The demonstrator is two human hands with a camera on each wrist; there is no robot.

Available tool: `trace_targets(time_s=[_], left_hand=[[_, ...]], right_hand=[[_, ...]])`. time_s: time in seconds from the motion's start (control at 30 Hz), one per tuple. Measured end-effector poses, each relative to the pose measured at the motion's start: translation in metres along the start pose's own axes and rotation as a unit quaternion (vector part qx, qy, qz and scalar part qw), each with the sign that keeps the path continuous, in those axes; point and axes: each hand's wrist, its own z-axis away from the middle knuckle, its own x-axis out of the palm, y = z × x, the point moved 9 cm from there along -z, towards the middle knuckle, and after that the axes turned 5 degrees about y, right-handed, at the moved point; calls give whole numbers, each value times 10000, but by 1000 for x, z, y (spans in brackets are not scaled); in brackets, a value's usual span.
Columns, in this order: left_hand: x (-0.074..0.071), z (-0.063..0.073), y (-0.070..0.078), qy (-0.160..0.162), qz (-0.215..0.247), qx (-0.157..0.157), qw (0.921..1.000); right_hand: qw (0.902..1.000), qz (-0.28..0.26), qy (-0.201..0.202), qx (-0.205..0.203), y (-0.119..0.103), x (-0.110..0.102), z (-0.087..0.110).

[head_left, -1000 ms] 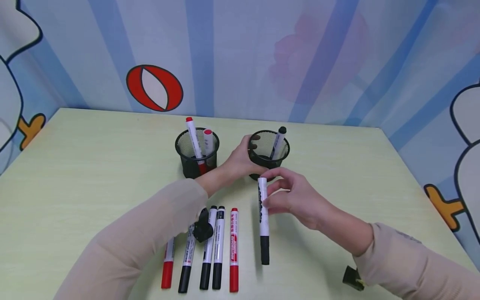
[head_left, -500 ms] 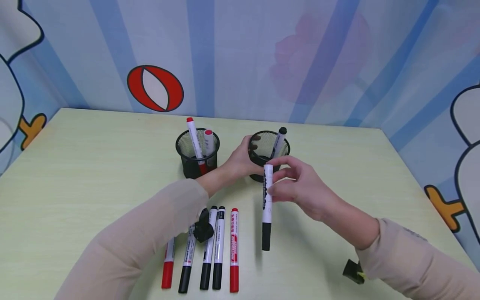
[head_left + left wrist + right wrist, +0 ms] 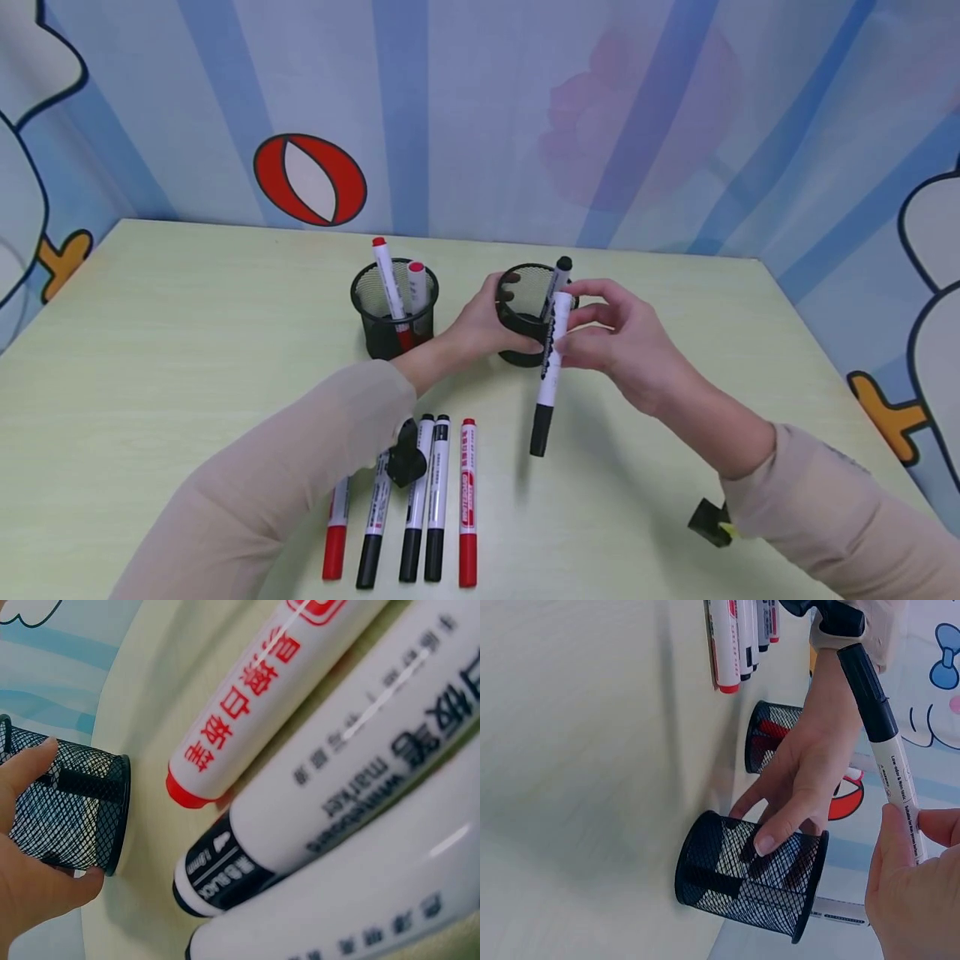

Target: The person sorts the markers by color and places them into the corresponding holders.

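My left hand grips the right black mesh pen cup around its left side; its thumb and fingers show on the mesh in the right wrist view. One black-capped marker leans inside that cup. Between thumb and fingers, my right hand pinches a white whiteboard marker, its black cap pointing down and slightly left. The held marker is raised off the table and overlaps the cup's front right rim in the head view. In the right wrist view, the marker stands apart from the cup.
A second mesh cup to the left holds two red markers. Nearer on the table lies a row of several markers, with a red one at its right end. My left sleeve partly covers the row. A patterned curtain stands behind.
My right hand has carried the black-capped marker forward and to the right, up to the right cup, and its tilt has increased. The left hand has stayed on the cup.
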Motion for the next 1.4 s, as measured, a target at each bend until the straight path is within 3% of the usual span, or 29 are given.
trace_targets(time_s=[0.5, 0.87, 1.17, 1.4], left_hand=[[2, -1, -3, 36, 157, -245, 9996], [3, -2, -1, -31, 247, -204, 9995], [4, -2, 0, -88, 276, -148, 9995], [1, -1, -2, -18, 287, -214, 9994]], right_hand=[[9937, -105, 627, -918, -33, -24, -10], [9724, -116, 1168, -2015, -57, -40, -15], [9547, -557, 1586, -2457, -65, -53, -21], [9413, -158, 1961, -2743, -67, -58, -21]])
